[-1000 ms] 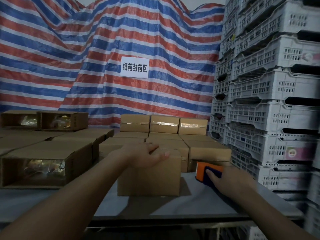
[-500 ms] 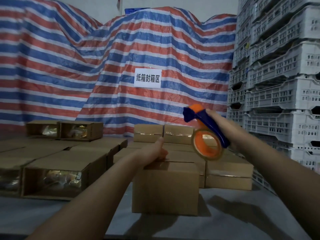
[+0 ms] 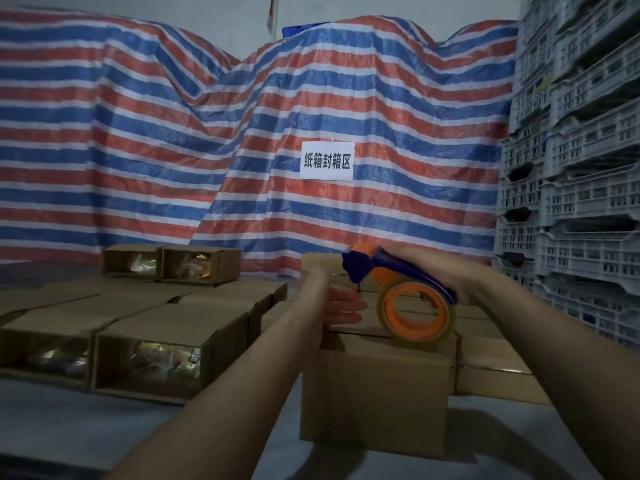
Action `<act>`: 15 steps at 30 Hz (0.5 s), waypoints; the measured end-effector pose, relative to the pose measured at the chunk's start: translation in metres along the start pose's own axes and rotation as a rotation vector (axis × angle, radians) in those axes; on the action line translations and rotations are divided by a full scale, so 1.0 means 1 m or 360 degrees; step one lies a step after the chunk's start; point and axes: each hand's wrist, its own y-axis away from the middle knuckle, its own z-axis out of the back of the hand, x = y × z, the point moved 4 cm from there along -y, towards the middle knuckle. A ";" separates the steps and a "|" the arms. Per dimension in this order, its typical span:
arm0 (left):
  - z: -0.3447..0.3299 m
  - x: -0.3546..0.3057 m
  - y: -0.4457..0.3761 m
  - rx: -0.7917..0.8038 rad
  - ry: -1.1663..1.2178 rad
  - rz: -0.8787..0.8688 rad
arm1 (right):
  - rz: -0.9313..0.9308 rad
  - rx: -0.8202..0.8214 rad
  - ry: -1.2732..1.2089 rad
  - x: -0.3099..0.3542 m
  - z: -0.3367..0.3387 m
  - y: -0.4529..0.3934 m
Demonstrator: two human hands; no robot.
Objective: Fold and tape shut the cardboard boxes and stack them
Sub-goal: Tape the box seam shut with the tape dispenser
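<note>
On the grey surface (image 3: 104, 427), at 6 o'clock in the view, stands the closed brown cardboard box (image 3: 374, 393). Left hand (image 3: 332, 299): fingers straight, flat on the box top. Right hand (image 3: 433, 275): wrapped around the blue-and-orange tape dispenser (image 3: 408, 299), its roll on the top toward 3 o'clock. Keep the flaps pressed level; draw the tape straight along the seam, pressing evenly.

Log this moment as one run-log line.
stage: taping | left hand: flat on box top | right hand: gripping tape dispenser at box top | tape: not yet visible
</note>
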 end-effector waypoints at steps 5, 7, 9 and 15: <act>0.008 -0.006 0.003 0.0118 0.0330 -0.0214 | 0.0015 0.0073 0.0049 0.006 -0.007 -0.005; 0.009 -0.007 0.008 0.0118 0.0379 -0.0209 | -0.0019 0.0088 0.0076 0.006 -0.007 -0.005; 0.009 -0.008 0.012 0.0074 0.0352 -0.0179 | -0.0020 0.0103 0.0084 0.005 -0.007 -0.006; 0.006 -0.003 0.019 -0.0152 -0.0104 -0.0176 | -0.0103 0.0101 0.0206 0.012 0.000 -0.003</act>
